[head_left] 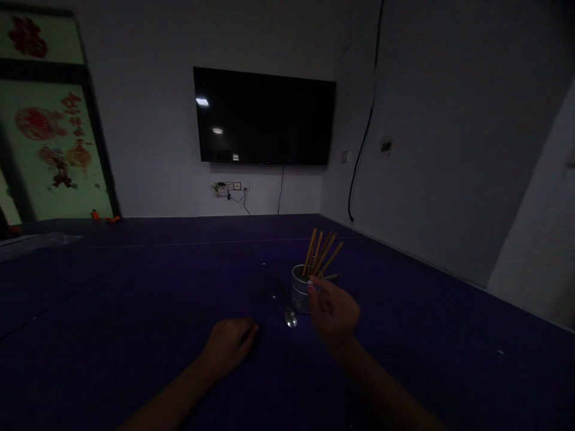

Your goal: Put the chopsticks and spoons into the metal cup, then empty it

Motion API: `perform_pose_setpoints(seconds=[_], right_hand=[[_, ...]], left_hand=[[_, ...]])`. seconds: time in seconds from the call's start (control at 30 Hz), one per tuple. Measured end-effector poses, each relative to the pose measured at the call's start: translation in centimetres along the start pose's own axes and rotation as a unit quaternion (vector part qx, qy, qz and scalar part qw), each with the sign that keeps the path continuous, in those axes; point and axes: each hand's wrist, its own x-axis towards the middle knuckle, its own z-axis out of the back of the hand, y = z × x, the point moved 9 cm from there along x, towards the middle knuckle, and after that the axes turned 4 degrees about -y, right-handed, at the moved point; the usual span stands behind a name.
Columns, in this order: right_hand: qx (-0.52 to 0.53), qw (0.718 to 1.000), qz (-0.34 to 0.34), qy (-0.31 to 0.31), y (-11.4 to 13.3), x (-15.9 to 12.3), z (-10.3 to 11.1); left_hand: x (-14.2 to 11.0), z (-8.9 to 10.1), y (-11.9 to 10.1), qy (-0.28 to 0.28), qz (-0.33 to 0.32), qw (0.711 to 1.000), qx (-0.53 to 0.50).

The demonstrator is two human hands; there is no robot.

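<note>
Head view: narrowly pinched right hand [336, 311], any hold unclear, beside a silver perforated metal cup [299, 300], lower centre-right.
Cup looks stiff, light; best held around its wall. Left hand [228, 342] half-curled, contents hidden.

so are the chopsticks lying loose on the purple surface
No, the chopsticks stand in the metal holder, their upper ends rising above its rim.

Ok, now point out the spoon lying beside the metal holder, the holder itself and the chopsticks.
Spoon [290, 318]: head view, on its shiny bowl.
Metal holder [300, 300]: head view, on its outer wall.
Chopsticks [324, 254]: head view, partway up one stick.
</note>
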Motion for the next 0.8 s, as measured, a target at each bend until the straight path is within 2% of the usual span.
perform_pose_setpoints(seconds=[0.1, 0.2, 0.27, 0.4, 0.6, 0.8], right_hand=[[-0.057, 0.981, 0.079, 0.170, 2.1, -1.9, -4.3], [-0.148, 0.941, 0.070, 0.295, 1.5, -3.5, -7.4], [-0.194, 0.917, 0.055, 0.345, 0.6, -4.3, -8.5], [-0.231, 0.899, 0.040, 0.371, -0.7, -4.8, -9.0], [-0.235, 0.897, 0.017, 0.374, -1.9, -5.1, -9.3], [-0.222, 0.903, 0.011, 0.368, -2.1, -5.0, -9.4]], left_hand=[[0.0, -0.1, 0.0, 0.006, -0.005, 1.000, -0.001], [-0.1, -0.3, 0.1, 0.009, -0.008, 1.000, -0.004], [0.0, -0.3, 0.1, 0.008, -0.007, 1.000, -0.002], [0.0, -0.4, 0.0, 0.008, -0.008, 1.000, 0.006], [0.0, -0.4, 0.0, 0.010, -0.008, 1.000, 0.003], [0.0, -0.2, -0.2, 0.005, -0.005, 1.000, -0.009]])
